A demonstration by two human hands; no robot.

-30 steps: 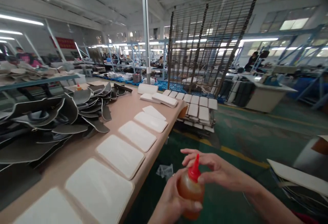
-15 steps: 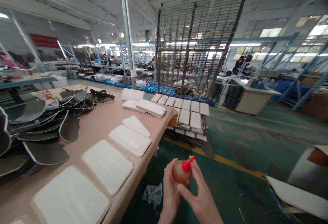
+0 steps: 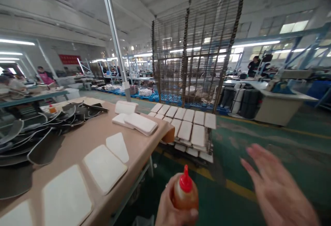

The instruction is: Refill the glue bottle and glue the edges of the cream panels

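Note:
My left hand [image 3: 169,203] is wrapped round a squeeze bottle [image 3: 186,196] of amber liquid with a red pointed nozzle. The bottle stands nearly upright, nozzle up, in front of the table's edge. Off to the right, my right hand [image 3: 278,188] is in the air with its fingers stretched out, somewhat blurred, and nothing in it. On the brown-covered table [image 3: 77,143] to the left lie several white flat panels [image 3: 104,167] in a row along the edge. Farther back on it are a few white padded pieces [image 3: 141,123].
Dark curved sheets [image 3: 43,150] are heaped on the table's left side. Beyond its corner stands a low rack [image 3: 190,129] covered with white panels. Behind that rises a tall wire rack [image 3: 186,57]. A metal post [image 3: 113,36] stands behind the table. Other people work far off.
My right hand has left the bottle's red nozzle and swung right with its fingers opened. My left hand still holds the bottle, now more upright. The view has shifted.

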